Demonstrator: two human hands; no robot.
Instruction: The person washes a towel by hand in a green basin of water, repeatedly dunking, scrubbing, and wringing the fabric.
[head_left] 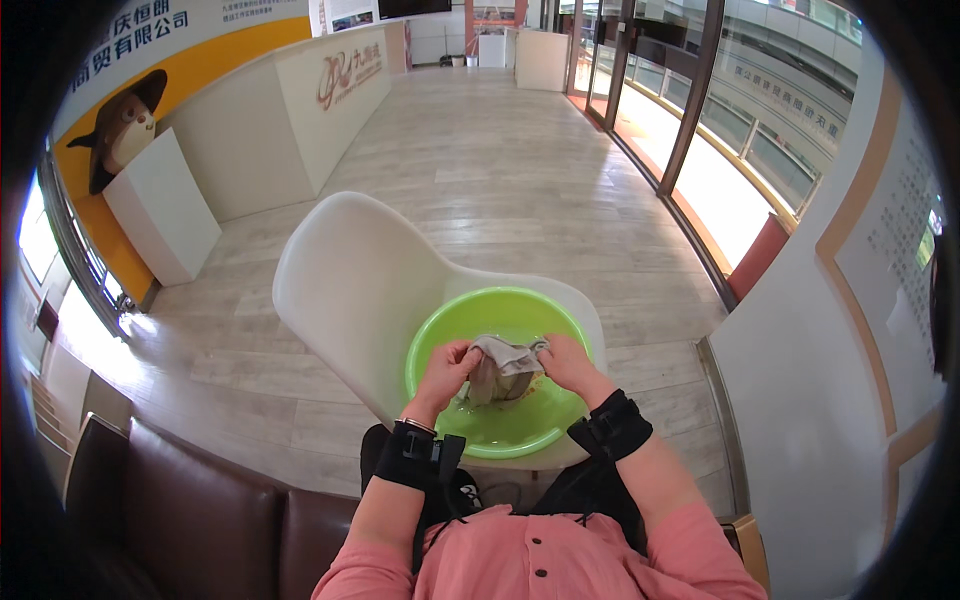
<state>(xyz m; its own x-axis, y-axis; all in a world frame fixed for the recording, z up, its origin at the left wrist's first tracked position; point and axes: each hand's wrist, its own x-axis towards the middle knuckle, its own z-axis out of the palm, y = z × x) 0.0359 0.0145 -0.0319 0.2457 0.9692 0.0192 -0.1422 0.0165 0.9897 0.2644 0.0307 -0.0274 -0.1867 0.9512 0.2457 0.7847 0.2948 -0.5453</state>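
Observation:
A wet-looking grey cloth (505, 358) hangs between my two hands over a bright green basin (425, 335). My left hand (450, 368) is closed on the cloth's left end, with the thumb and fingers pinching it. At the opposite end my right hand (566, 362) grips the cloth too, its fingers partly hidden by the hand itself. The lower folds of the cloth hang down into the basin, where there seems to be shallow water. What kind of cloth item it is I cannot tell.
The basin rests on the seat of a white moulded chair (350, 270) in front of me. A brown leather sofa (200, 500) is at the lower left. Farther off stand a white counter (270, 130), a white pedestal (165, 210) and glass doors (650, 100).

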